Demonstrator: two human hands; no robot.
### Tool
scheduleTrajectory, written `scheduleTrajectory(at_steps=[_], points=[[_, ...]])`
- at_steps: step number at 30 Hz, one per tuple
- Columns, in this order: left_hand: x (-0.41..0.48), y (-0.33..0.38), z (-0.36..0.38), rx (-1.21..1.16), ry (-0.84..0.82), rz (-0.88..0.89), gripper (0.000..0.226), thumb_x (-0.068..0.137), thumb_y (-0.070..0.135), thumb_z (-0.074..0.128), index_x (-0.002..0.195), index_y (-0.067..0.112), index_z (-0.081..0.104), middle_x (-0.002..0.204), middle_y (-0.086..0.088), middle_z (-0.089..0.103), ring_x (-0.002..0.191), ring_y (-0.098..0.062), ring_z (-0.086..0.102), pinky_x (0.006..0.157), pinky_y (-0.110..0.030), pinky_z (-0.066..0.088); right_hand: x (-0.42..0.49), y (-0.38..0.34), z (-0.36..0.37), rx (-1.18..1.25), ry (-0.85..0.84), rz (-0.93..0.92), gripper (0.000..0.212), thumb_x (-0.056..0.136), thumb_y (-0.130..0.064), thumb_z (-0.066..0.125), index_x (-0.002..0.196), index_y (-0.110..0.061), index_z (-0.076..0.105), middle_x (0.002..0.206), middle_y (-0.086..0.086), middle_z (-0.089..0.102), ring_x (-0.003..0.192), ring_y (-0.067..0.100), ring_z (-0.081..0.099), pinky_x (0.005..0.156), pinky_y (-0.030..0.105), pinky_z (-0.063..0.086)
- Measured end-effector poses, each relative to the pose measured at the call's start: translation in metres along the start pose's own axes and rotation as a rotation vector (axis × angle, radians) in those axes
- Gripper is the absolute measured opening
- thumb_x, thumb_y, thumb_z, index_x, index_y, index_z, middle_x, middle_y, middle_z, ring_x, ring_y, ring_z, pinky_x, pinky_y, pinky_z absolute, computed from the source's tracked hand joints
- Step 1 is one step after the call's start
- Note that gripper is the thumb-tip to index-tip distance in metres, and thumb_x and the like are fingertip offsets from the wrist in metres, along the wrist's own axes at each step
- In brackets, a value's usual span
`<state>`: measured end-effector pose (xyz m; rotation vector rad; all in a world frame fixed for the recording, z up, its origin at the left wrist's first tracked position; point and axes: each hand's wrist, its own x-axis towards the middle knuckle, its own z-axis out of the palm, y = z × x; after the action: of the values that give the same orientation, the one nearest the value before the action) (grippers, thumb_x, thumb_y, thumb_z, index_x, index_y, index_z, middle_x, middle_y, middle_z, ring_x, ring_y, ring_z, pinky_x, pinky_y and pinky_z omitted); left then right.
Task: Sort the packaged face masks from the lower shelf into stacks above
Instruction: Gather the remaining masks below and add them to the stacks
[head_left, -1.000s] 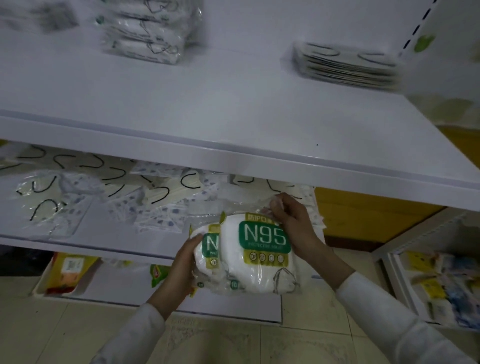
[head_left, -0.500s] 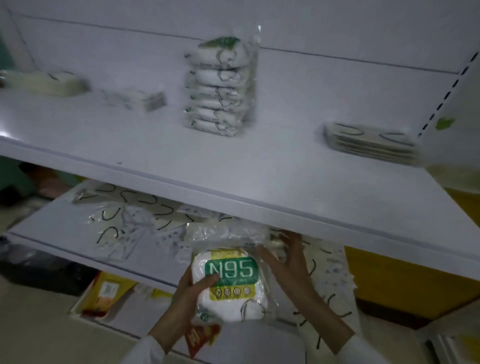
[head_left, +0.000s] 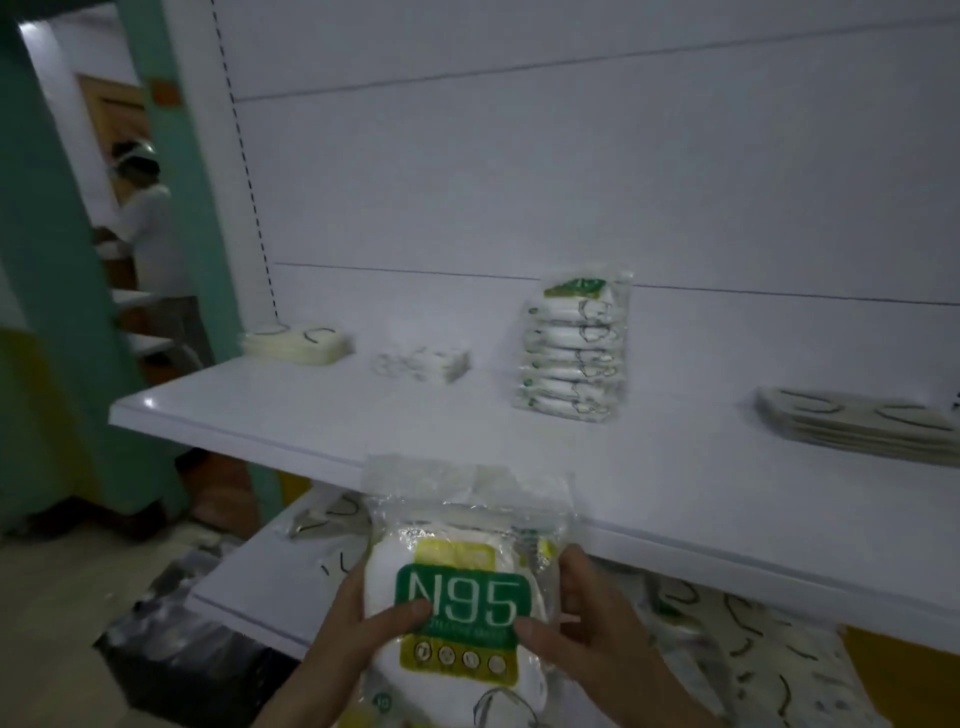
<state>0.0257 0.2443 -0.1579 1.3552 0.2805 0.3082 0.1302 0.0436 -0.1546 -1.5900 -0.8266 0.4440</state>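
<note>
Both hands hold a packaged N95 mask (head_left: 467, 587) in the air, low in the middle of the view. Its top reaches in front of the front edge of the upper shelf (head_left: 311, 421) and it is above the lower shelf (head_left: 249, 587). The pack is a clear, shiny plastic bag with a white folded mask inside. On its front there is a green label with "N95" in big white letters, a yellow-green band under it with four small round signs, and a black ear loop shows at the bottom. At its right side the edge of another such pack seems to show behind it, but this I cannot tell surely. The left hand (head_left: 358, 623) grips the left side with the thumb pressed on the green label. The right hand (head_left: 582, 623) grips the right side, the thumb on the label's lower corner and the fingers curled round the edge. On the upper shelf stand four piles, well apart: a low cream pile (head_left: 296, 345) at the left, a small patterned pile (head_left: 423, 364), a tall stack of N95 packs (head_left: 571, 353) in the middle, and a flat pile (head_left: 852, 426) at the right. Loose masks (head_left: 753, 639) with black loops lie scattered on the lower shelf. Far at the left a person in white (head_left: 145, 218) stands behind a green pillar (head_left: 52, 312).
</note>
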Motion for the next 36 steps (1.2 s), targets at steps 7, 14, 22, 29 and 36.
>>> scheduleTrajectory(at_steps=[7, 14, 22, 29, 36], points=[[0.072, 0.082, 0.01, 0.074, -0.186, 0.15, 0.078, 0.038, 0.027, 0.087, 0.108, 0.005, 0.059, 0.091, -0.016, 0.073, 0.078, -0.028, 0.071, 0.058, -0.03, 0.055, 0.04, -0.062, -0.006, 0.02, 0.307, -0.111, 0.03, 0.079, -0.029, 0.069, 0.103, -0.014, 0.057, 0.096, -0.004, 0.073, 0.091, 0.012, 0.07, 0.072, 0.025, 0.055], [0.195, 0.07, 0.063, 0.143, -0.136, -0.059, 0.044, 0.075, 0.021, 0.075, 0.107, -0.005, 0.061, 0.089, -0.017, 0.072, 0.073, -0.024, 0.071, 0.056, -0.027, 0.055, 0.12, -0.039, -0.084, -0.186, 0.596, 0.279, 0.053, 0.085, -0.046, 0.064, 0.124, -0.012, 0.052, 0.115, 0.005, 0.062, 0.096, 0.018, 0.061, 0.069, 0.024, 0.048], [0.254, 0.055, 0.074, 0.566, -0.091, -0.107, 0.049, 0.08, 0.047, 0.067, 0.093, 0.0, 0.062, 0.077, -0.009, 0.061, 0.057, -0.013, 0.055, 0.041, -0.018, 0.037, 0.153, -0.024, -0.103, -0.437, 0.567, 0.391, 0.06, 0.086, -0.045, 0.061, 0.136, -0.021, 0.038, 0.128, 0.015, 0.054, 0.097, 0.02, 0.054, 0.071, 0.023, 0.041], [0.264, 0.056, 0.07, 0.486, -0.134, -0.167, 0.048, 0.082, 0.038, 0.068, 0.095, -0.008, 0.06, 0.075, -0.015, 0.064, 0.06, -0.021, 0.058, 0.053, -0.025, 0.043, 0.167, -0.024, -0.103, -0.574, 0.536, 0.43, 0.055, 0.087, -0.05, 0.056, 0.133, -0.021, 0.048, 0.132, 0.012, 0.054, 0.116, 0.025, 0.052, 0.084, 0.027, 0.041], [0.255, 0.065, 0.063, 0.687, -0.112, -0.115, 0.049, 0.083, 0.056, 0.057, 0.082, 0.008, 0.058, 0.072, -0.009, 0.056, 0.064, -0.021, 0.052, 0.058, -0.025, 0.04, 0.158, -0.021, -0.106, -0.565, 0.552, 0.403, 0.058, 0.089, -0.056, 0.05, 0.138, -0.025, 0.043, 0.137, 0.01, 0.051, 0.123, 0.028, 0.049, 0.099, 0.035, 0.04]])
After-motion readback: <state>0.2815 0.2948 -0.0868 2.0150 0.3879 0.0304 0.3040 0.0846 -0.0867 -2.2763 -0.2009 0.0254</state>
